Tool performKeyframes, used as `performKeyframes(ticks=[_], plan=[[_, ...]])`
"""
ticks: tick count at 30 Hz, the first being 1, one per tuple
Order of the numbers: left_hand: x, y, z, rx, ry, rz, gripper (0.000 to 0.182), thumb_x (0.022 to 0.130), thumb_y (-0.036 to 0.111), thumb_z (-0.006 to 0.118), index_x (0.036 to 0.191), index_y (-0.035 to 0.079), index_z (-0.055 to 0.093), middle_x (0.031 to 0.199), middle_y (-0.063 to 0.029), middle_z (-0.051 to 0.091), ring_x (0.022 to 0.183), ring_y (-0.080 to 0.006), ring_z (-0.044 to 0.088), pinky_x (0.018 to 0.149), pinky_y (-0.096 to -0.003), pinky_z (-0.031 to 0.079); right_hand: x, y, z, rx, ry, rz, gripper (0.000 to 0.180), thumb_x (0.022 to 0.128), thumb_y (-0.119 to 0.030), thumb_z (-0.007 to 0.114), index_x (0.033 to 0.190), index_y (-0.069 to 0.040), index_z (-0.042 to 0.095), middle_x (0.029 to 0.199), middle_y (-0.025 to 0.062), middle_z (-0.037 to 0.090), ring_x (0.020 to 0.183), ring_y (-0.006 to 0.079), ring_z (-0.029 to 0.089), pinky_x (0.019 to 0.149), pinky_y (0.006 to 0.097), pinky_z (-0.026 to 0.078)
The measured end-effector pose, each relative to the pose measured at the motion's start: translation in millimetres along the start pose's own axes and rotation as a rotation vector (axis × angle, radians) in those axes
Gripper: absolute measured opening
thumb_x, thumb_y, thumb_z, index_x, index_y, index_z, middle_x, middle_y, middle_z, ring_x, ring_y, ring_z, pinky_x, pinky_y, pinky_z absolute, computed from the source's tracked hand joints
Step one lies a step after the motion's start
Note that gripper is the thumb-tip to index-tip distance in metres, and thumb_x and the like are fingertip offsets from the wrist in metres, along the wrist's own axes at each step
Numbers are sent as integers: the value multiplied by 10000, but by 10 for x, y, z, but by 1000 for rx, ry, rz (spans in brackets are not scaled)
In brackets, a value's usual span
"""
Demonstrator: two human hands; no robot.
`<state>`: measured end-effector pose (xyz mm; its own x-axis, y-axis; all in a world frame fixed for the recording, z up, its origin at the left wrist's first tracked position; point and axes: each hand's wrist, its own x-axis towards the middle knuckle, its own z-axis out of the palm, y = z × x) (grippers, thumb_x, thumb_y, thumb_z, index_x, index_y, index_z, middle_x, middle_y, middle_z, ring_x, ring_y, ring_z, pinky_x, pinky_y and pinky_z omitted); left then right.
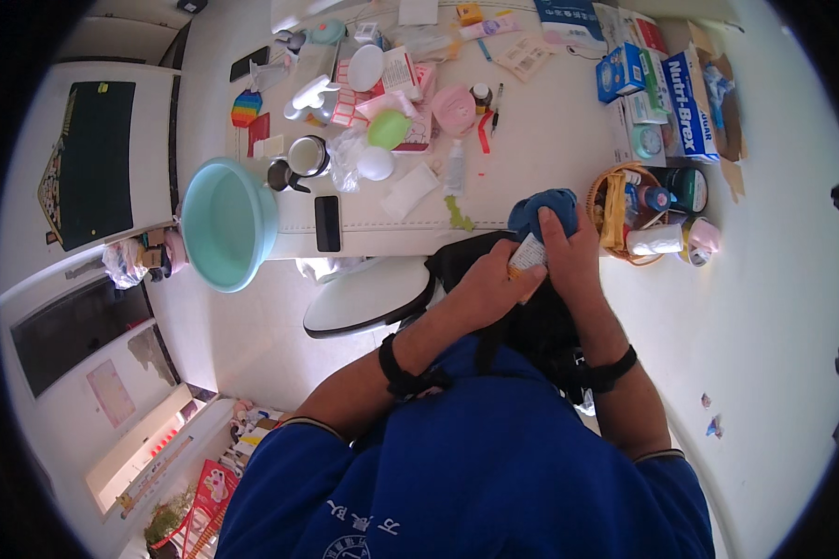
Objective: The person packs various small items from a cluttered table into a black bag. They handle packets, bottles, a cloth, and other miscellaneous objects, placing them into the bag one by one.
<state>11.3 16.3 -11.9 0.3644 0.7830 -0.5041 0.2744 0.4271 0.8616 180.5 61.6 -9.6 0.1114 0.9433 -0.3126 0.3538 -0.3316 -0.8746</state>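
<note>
My left hand (pixel 493 283) is closed around a small white container (pixel 528 257) with printed writing and some orange on it. A bunched blue cloth (pixel 545 209) is in my right hand (pixel 575 248), pressed over the container's upper end, so that end is hidden. Both hands are close together at the table's near edge. To their right stands a wicker basket (pixel 593 189) filled with bottles and packets. A green leaf-shaped piece (pixel 458 214) and a white tube (pixel 455 168) lie on the table to their left.
A light-blue basin (pixel 224 223) and a black phone (pixel 328 223) are at the left. Steel cups (pixel 308 156), a green bowl (pixel 389 129) and a pink round container (pixel 454 110) crowd the table. A cereal box (pixel 688 105) stands at the right; a white chair (pixel 370 297) is below.
</note>
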Motion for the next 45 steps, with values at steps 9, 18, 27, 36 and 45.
performKeyframes(ticks=[9, 18, 27, 36, 45], plan=[[147, -93, -155, -1053, -396, -290, 662, 1130, 629, 280, 1351, 65, 544, 1012, -140, 702, 811, -218, 694, 732, -319, 587, 107, -6, 67, 1020, -142, 530, 433, 1118, -450, 529, 1213, -41, 634, 1087, 102, 716, 923, 219, 716, 859, 367, 610], [46, -213, -332, -453, -291, -61, 506, 1136, 471, 434, 1371, 38, 548, 1083, -121, 703, 928, -190, 702, 844, -334, 587, 341, 1, 63, 848, -337, 589, 411, 1086, -396, 616, 1211, -8, 669, 1098, 106, 739, 952, 223, 728, 875, 366, 606], [-166, -725, -619, -387, 134, -42, 491, 1123, 363, 529, 1459, 6, 504, 1165, -111, 706, 1023, -173, 698, 914, -327, 566, 873, 912, 873, 624, -183, 430, 385, 1078, -343, 632, 1256, -2, 638, 1127, 118, 748, 987, 233, 731, 907, 362, 591], [182, -835, -529, -225, 168, -3, 474, 1133, 395, 497, 1401, 7, 544, 1099, -104, 701, 950, -164, 676, 866, -325, 563, 435, 445, 281, 178, -404, 274, 704, 1027, -418, 694, 1490, 73, 491, 1293, 197, 686, 1152, 257, 668, 982, 362, 540], [393, -623, -457, -64, 156, 174, 493, 1155, 359, 439, 1482, 4, 541, 1162, -184, 732, 1066, -235, 698, 965, -353, 535, 565, -6, -119, -101, -554, 112, 611, 992, -399, 737, 1377, 57, 611, 1250, 241, 711, 1158, 305, 695, 1010, 390, 546]])
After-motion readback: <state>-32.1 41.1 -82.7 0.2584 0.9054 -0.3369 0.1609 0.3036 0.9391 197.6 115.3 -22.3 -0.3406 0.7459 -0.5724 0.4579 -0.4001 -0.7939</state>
